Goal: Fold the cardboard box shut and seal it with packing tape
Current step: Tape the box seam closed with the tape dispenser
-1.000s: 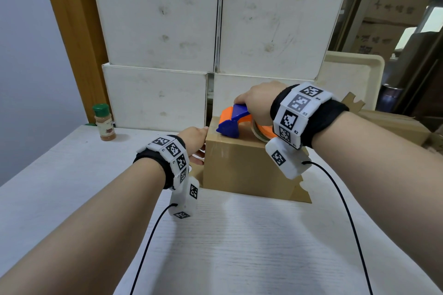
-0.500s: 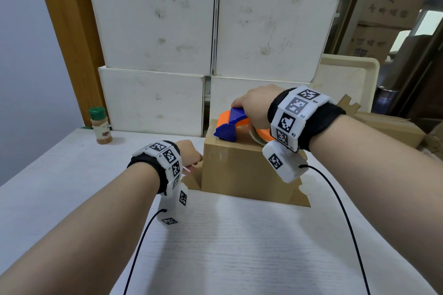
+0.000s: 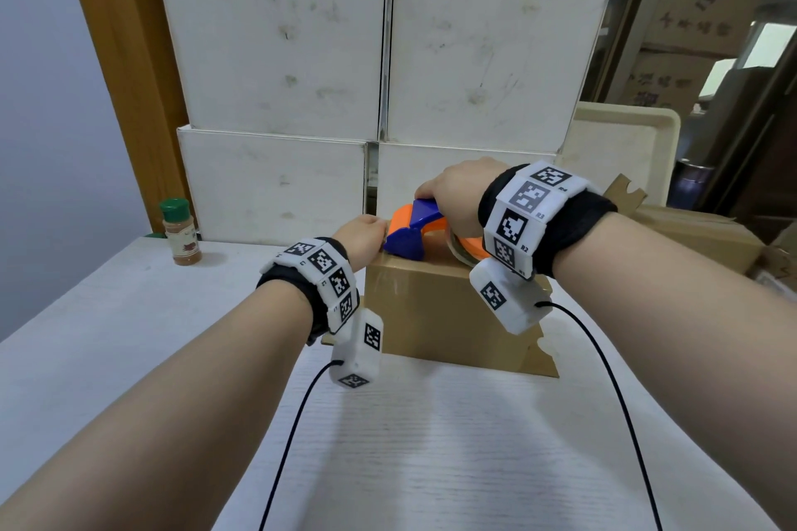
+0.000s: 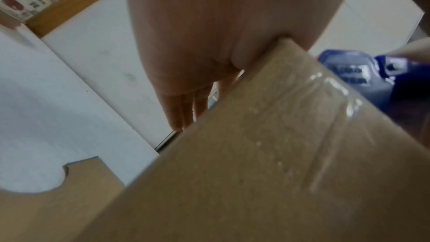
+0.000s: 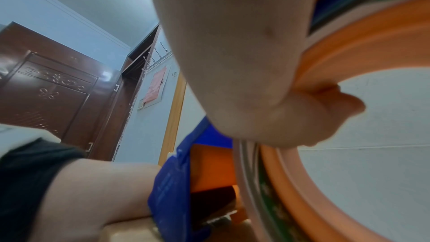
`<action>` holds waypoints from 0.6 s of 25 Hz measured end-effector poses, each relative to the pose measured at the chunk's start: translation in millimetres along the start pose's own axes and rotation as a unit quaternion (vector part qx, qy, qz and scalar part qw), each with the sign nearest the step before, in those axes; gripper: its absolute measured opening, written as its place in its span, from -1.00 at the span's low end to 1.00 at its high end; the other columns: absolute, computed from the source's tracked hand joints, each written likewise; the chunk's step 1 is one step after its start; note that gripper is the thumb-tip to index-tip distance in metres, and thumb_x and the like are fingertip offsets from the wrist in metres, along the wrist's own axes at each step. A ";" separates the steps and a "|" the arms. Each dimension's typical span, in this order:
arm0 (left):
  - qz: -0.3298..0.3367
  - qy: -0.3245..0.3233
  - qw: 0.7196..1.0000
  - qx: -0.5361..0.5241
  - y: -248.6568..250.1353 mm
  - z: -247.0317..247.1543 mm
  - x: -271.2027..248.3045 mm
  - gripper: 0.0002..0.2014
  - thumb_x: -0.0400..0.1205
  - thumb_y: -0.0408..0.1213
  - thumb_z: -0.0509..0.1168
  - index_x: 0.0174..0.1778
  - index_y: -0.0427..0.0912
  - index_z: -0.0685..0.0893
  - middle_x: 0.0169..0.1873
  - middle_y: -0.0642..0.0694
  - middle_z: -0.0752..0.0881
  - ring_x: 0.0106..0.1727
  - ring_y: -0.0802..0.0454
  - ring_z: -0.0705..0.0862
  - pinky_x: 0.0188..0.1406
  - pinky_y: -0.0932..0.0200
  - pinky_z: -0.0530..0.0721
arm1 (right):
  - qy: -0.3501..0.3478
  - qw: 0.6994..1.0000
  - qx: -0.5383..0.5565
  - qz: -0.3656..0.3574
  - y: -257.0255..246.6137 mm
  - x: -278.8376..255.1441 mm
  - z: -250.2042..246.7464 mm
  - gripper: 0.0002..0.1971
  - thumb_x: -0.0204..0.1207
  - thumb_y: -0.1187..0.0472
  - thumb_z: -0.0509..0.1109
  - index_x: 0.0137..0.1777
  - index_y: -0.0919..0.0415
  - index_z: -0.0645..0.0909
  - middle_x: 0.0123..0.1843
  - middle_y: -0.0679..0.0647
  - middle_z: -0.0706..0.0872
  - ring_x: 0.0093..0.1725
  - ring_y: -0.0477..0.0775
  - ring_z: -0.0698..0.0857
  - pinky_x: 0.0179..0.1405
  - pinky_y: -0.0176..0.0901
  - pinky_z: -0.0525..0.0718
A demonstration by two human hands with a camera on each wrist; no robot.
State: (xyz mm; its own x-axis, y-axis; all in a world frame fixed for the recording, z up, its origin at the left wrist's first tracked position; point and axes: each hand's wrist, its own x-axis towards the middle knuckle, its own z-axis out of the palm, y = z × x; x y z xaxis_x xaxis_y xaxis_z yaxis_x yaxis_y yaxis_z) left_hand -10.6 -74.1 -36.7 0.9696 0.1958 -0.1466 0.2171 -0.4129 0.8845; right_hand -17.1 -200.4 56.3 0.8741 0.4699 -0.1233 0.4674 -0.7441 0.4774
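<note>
My right hand (image 3: 457, 190) wraps tape dispenser (image 3: 416, 228) on box (image 3: 435, 310) top; left hand (image 3: 362, 239), fingers straight, braces box corner. Weak bracing: box slides toward bench's far edge, tape wrinkles.

Two bare forearms, no sleeves. Each wrist wears a black fabric band wrapped with a ring of white square tiles printed with black-and-white coded markers. The band beside the right hand (image 3: 457, 194) shows small labels R2, R3 and R4. Below each band hangs a white rounded camera block, also bearing coded markers, with a thin black cable trailing from it. The left hand (image 3: 362, 239) has a matching band.
</note>
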 end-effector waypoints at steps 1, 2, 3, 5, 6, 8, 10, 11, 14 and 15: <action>0.001 -0.003 1.000 0.003 -0.8 0.5 0.3 -0.69 0.75 -0.25 0.00 0.19 -0.26 0.62 0.11 -0.23 0.64 0.17 -0.14 0.59 0.03 0.16 0.51 | -0.001 1.000 0.000 0.002 -0.3 0.1 0.0 -0.46 0.48 0.28 0.36 0.46 -0.02 0.43 0.24 0.04 0.66 0.13 0.16 0.63 -0.08 -0.10 0.51; 0.007 -0.003 1.000 0.001 -1.5 0.0 -0.6 -0.67 0.75 -0.21 0.01 0.26 -0.26 0.59 0.19 -0.25 0.63 0.22 -0.16 0.60 0.11 0.13 0.56 | -0.002 1.000 -0.001 0.005 -0.8 0.0 -0.5 -0.46 0.48 0.28 0.36 0.46 -0.02 0.42 0.24 0.05 0.66 0.10 0.15 0.62 -0.08 -0.10 0.51; 0.007 -0.009 1.000 -0.001 -1.5 -1.0 -1.8 -0.67 0.75 -0.16 0.01 0.27 -0.20 0.58 0.19 -0.23 0.63 0.21 -0.16 0.61 0.14 0.09 0.60 | -0.008 1.000 -0.002 0.007 -1.4 -0.5 -1.5 -0.46 0.49 0.28 0.36 0.47 -0.02 0.41 0.25 0.05 0.66 0.05 0.14 0.59 -0.08 -0.10 0.51; 0.005 -0.019 0.999 0.026 -0.6 -2.8 -6.2 -0.65 0.73 -0.06 0.00 0.33 -0.06 0.54 0.20 -0.16 0.63 0.22 -0.13 0.62 0.21 -0.01 0.65 | -0.025 1.000 -0.005 0.011 -2.3 -1.5 -3.7 -0.47 0.51 0.27 0.35 0.48 0.01 0.40 0.28 0.07 0.64 0.01 0.11 0.53 -0.07 -0.10 0.48; 0.001 -0.019 0.999 0.033 0.3 -3.2 -8.2 -0.62 0.73 -0.04 -0.01 0.39 -0.04 0.52 0.25 -0.16 0.63 0.27 -0.15 0.61 0.29 -0.09 0.62 | -0.030 0.999 -0.007 0.013 -2.3 -2.6 -4.8 -0.48 0.53 0.27 0.35 0.48 0.03 0.40 0.29 0.07 0.64 0.01 0.10 0.52 -0.07 -0.10 0.46; 0.001 -0.010 0.997 0.073 2.9 -2.9 -7.7 -0.59 0.75 -0.08 -0.03 0.47 -0.09 0.49 0.35 -0.17 0.60 0.38 -0.15 0.56 0.41 -0.06 0.54 | -0.036 0.999 -0.010 0.015 -1.5 -5.8 -6.7 -0.49 0.56 0.28 0.31 0.51 0.06 0.37 0.33 0.09 0.62 0.01 0.09 0.48 -0.06 -0.11 0.42; -0.002 0.013 0.993 0.118 7.8 -2.2 -10.4 -0.57 0.77 -0.13 -0.05 0.52 -0.16 0.43 0.43 -0.19 0.55 0.44 -0.15 0.50 0.41 0.03 0.48 | -0.037 0.999 -0.010 0.016 -0.1 -9.6 -8.4 -0.48 0.59 0.29 0.27 0.54 0.08 0.33 0.37 0.11 0.59 0.01 0.08 0.45 -0.04 -0.14 0.38; -0.006 0.015 0.991 0.137 9.8 -1.6 -11.0 -0.56 0.78 -0.14 -0.06 0.54 -0.18 0.41 0.45 -0.19 0.53 0.47 -0.15 0.48 0.41 0.03 0.46 | -0.036 0.999 -0.012 0.017 0.5 -11.4 -9.1 -0.48 0.60 0.30 0.26 0.56 0.09 0.32 0.38 0.11 0.58 0.02 0.09 0.46 -0.04 -0.15 0.37; -0.009 0.007 0.984 0.176 15.3 -0.5 -12.7 -0.56 0.79 -0.17 -0.09 0.57 -0.21 0.35 0.48 -0.22 0.49 0.50 -0.18 0.44 0.43 0.02 0.43 | -0.040 0.999 -0.014 0.017 2.7 -15.4 -10.8 -0.46 0.61 0.30 0.26 0.58 0.08 0.28 0.41 0.11 0.55 0.10 0.14 0.51 -0.02 -0.16 0.35; -0.008 0.002 0.983 0.185 15.3 -0.2 -12.9 -0.56 0.79 -0.19 -0.10 0.57 -0.24 0.35 0.48 -0.24 0.49 0.50 -0.20 0.44 0.43 0.01 0.43 | -0.042 0.999 -0.009 0.016 3.7 -16.3 -10.4 -0.46 0.61 0.30 0.26 0.58 0.09 0.29 0.41 0.12 0.55 0.08 0.12 0.49 -0.02 -0.15 0.35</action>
State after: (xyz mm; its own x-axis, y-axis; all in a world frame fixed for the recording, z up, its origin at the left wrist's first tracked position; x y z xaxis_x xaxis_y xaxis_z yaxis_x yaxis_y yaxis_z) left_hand -19.8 -82.7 -21.2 0.9655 0.2082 -0.1566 0.2591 -0.7042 0.6611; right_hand -31.0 -205.9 69.2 0.8967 0.4041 -0.1809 0.4378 -0.7485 0.4981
